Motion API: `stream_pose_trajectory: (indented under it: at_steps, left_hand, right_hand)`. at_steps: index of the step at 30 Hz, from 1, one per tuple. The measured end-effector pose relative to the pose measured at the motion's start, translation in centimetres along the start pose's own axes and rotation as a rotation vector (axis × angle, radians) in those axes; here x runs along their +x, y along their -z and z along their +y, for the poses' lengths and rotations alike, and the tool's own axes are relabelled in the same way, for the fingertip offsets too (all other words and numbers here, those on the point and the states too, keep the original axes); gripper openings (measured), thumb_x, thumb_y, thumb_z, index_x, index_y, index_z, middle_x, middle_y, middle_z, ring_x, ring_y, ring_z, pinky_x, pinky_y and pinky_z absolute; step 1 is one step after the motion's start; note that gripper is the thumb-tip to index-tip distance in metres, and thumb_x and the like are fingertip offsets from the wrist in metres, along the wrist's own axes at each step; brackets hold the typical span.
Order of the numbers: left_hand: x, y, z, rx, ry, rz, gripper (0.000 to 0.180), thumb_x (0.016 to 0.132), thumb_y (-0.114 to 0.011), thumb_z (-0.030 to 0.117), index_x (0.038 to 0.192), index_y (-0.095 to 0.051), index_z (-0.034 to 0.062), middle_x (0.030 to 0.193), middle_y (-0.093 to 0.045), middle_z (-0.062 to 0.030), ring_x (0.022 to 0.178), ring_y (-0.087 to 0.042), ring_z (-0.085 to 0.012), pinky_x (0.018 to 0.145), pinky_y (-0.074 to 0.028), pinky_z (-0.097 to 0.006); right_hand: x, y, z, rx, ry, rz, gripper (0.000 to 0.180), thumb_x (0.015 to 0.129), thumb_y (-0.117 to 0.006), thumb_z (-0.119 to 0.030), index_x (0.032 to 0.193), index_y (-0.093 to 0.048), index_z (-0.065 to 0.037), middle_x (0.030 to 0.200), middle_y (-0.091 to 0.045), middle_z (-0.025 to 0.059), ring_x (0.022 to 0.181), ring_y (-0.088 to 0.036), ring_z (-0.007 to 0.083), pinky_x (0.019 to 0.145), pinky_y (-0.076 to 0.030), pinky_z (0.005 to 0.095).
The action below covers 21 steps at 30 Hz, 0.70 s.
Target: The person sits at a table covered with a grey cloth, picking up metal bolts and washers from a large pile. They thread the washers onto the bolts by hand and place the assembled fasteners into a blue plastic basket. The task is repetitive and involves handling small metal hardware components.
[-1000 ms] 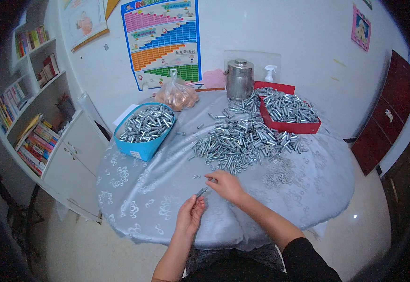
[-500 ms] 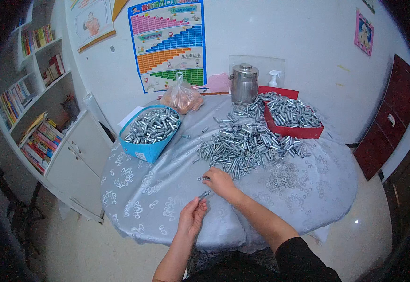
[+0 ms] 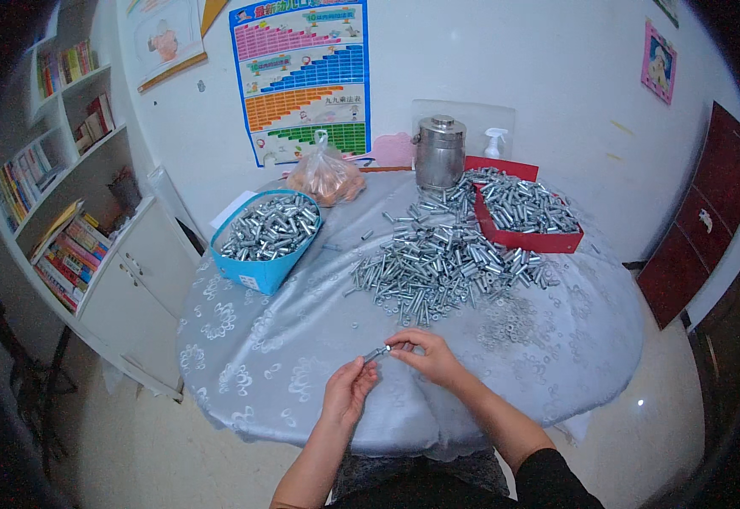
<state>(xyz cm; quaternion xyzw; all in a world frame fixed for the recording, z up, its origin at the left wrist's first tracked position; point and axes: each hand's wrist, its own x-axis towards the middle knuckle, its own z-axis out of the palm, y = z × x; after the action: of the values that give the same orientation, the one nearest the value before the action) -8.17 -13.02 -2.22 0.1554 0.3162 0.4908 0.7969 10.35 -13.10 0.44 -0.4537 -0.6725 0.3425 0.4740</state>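
Near the front of the table, my left hand [image 3: 347, 393] is closed around a silver bolt [image 3: 373, 355], its tip pointing up and to the right. My right hand [image 3: 427, 356] meets it there, thumb and forefinger pinching a small bright nut [image 3: 388, 348] at the bolt's end. The fingertips partly cover that nut. Beyond both hands spreads a heap of loose bolts and metal sleeves [image 3: 438, 263]. Flat washers [image 3: 507, 322] lie scattered at the heap's right front. A single small ring-shaped piece [image 3: 355, 326] rests on the cloth left of the heap.
A blue bin [image 3: 270, 276] full of metal fasteners stands at the left, and a red box [image 3: 529, 241] of them at the far right. Behind are a steel canister [image 3: 440, 157], a tied plastic bag [image 3: 327, 180] and a spray bottle [image 3: 494, 142]. Silvery cloth [image 3: 302, 365] covers the round table.
My right hand has come back from the tabletop toward me and now meets the bolt's tip with a nut. My left hand stays nearly in place, still holding the bolt.
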Motion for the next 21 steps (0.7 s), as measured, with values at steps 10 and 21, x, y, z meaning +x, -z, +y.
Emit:
stream_pose_trajectory:
  at_steps: [10,21]
  left_hand:
    - [-0.9,-2.2,-0.6,0.313,-0.042,0.008,0.017,0.082,-0.057,0.013,0.087,-0.054,-0.0027,0.08,-0.06,-0.0137,0.064,-0.059,-0.0171,0.06,-0.052,-0.025]
    - [0.6,-2.6,-1.0,0.224,-0.094,0.087,0.017,0.082,-0.057,0.011,0.089,-0.053,-0.0041,0.081,-0.06,-0.0147,0.069,-0.06,-0.0191,0.062,-0.053,-0.027]
  right_hand:
    - [-1.1,1.2,1.5,-0.276,-0.143,-0.135,0.02,0.083,-0.053,-0.021,0.084,-0.06,-0.003,0.077,-0.059,0.0105,0.068,-0.056,0.017,0.061,-0.043,0.0292]
    - [-2.0,1.1,1.9,0.183,-0.189,0.062,0.026,0.088,-0.046,-0.023,0.094,-0.06,-0.001,0.08,-0.06,0.0071,0.069,-0.055,0.0126,0.063,-0.044,0.0247]
